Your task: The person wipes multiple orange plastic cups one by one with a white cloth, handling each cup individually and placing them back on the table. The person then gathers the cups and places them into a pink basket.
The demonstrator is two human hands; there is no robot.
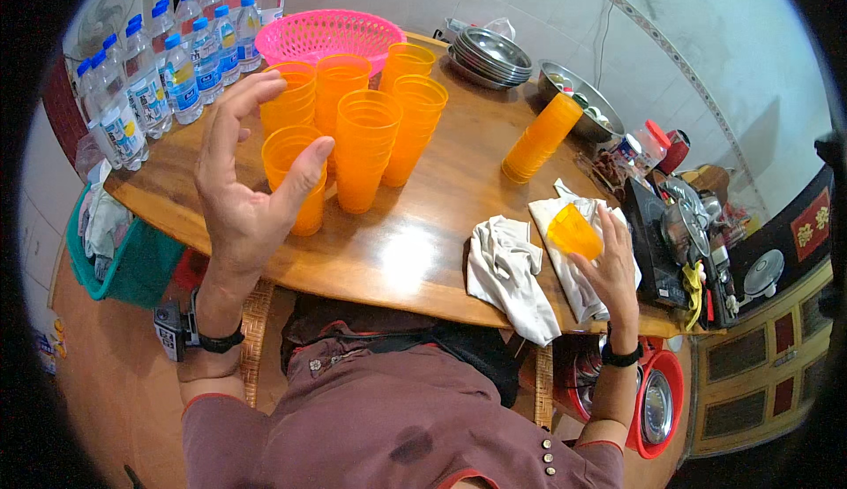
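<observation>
My left hand (248,178) is raised at the left of the wooden table (430,271), thumb and fingers spread wide, holding nothing. It overlaps part of the near-left stack of orange plastic cups (291,145) in the view; I cannot tell whether it touches it. Several more orange cup stacks (364,152) stand upright close together. My right hand (609,267) has a single yellow-orange plastic cup (574,231) between thumb and fingers, tilted above a folded white cloth (576,290). A crumpled white cloth (506,271) lies to its left, overhanging the table's front edge.
Another cup stack (539,142) leans toward the back right. A pink basket (331,32), bottled drinks (175,79), metal bowls (490,56) and a metal basin (612,125) line the back. A black cooktop (652,244) bounds the right; a green bin (132,264) stands at lower left.
</observation>
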